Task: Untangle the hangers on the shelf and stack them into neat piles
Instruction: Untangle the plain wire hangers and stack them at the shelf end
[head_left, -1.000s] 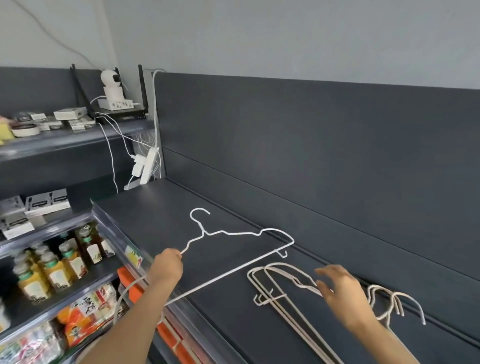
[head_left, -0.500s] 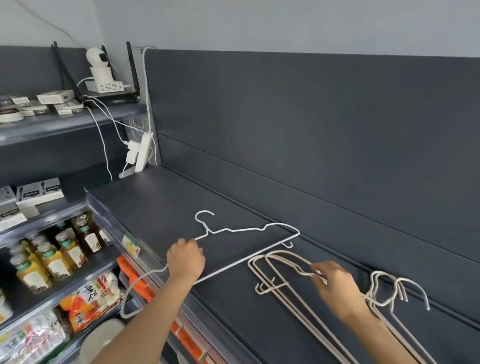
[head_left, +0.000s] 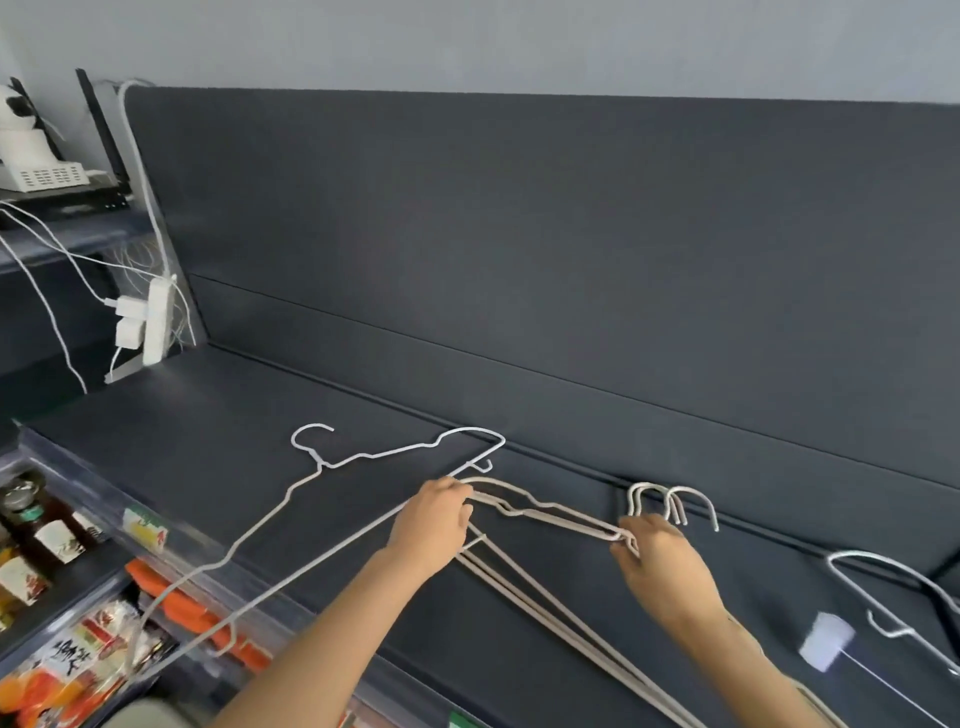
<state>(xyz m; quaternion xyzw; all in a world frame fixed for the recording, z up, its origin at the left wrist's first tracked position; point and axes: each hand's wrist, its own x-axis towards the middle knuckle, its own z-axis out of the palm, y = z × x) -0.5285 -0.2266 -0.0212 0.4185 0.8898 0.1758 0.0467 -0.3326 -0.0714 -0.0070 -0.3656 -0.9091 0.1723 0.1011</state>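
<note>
On the dark shelf (head_left: 260, 426) a bundle of beige hangers (head_left: 550, 514) lies in the middle, with the long bars running toward the near right. The left hand (head_left: 434, 525) has its fingers curled around the left shoulder bend of this bundle. The right hand (head_left: 662, 564) pinches the same bundle at the necks, where the wires come together. The hooks (head_left: 696, 493) stand just above its fingers and point to the back panel (head_left: 519, 260).

A single white hanger (head_left: 395, 453) lies flat on the left of the bundle. Its hook is far from the person and its near corner hangs over the front edge of the shelf. Its long bar passes close by the left hand; I cannot tell if they touch.

Another white hanger (head_left: 878, 603) lies at the far right, apart from the bundle. A white power strip (head_left: 157, 322) stands in the far left corner, and bottles (head_left: 47, 530) are on a lower shelf at the left.
</note>
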